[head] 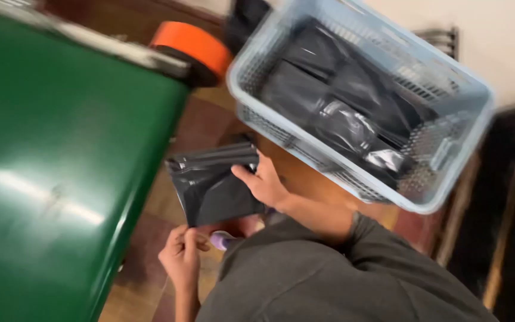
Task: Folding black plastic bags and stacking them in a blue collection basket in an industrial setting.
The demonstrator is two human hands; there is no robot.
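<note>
A black plastic mailer bag [216, 185] is held flat above the brown tiled floor, beside a green metal surface. My right hand [263, 182] grips its right edge, thumb on top. My left hand [181, 255] is just under the bag's lower corner with its fingers curled tight, apparently pinching that corner. A small purple object [222, 240] shows between my left hand and my grey clothing; what it is cannot be made out.
A pale blue plastic basket [448, 179] with several black wrapped packages [341, 101] stands at the upper right. An orange roll of tape [195, 48] lies by the corner of the green surface [61, 167]. Dark wooden strips [508, 238] run along the right.
</note>
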